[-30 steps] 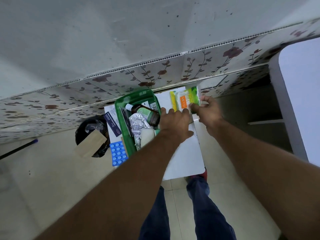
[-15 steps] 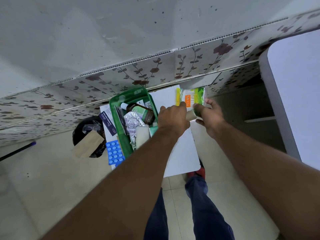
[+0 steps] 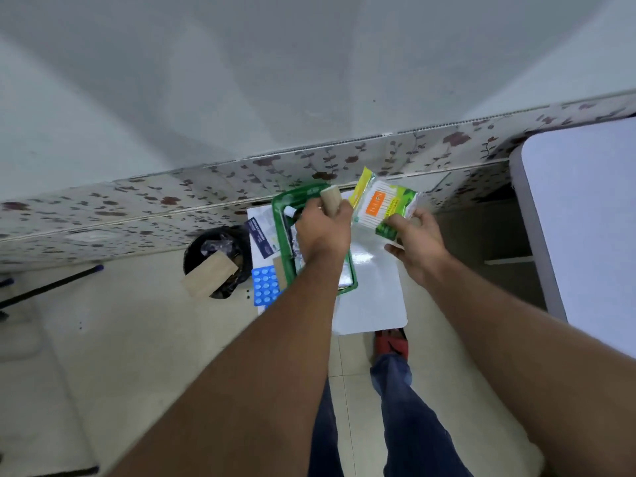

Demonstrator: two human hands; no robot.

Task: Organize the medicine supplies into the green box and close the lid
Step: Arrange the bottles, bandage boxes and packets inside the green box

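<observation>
The green box point(image 3: 279, 215) stands open on a small white table point(image 3: 375, 297), with a bottle and foil strips partly showing inside it. My left hand point(image 3: 323, 232) hovers over the box and grips a beige roll point(image 3: 331, 200) that sticks up from my fist. My right hand point(image 3: 414, 241) holds a green and orange packet of cotton swabs point(image 3: 383, 210) lifted above the table, to the right of the box. A blue blister pack point(image 3: 265, 285) and a dark blue leaflet point(image 3: 260, 235) lie left of the box.
A black bin point(image 3: 215, 259) with a cardboard piece stands on the floor left of the table. A patterned wall strip runs behind. A larger white table point(image 3: 585, 228) is at the right. My legs and a red sandal point(image 3: 390, 342) are below the table edge.
Both hands have lifted off the table: the left now holds the beige roll above the box, and the right has raised the swab packet higher and tilted it.
</observation>
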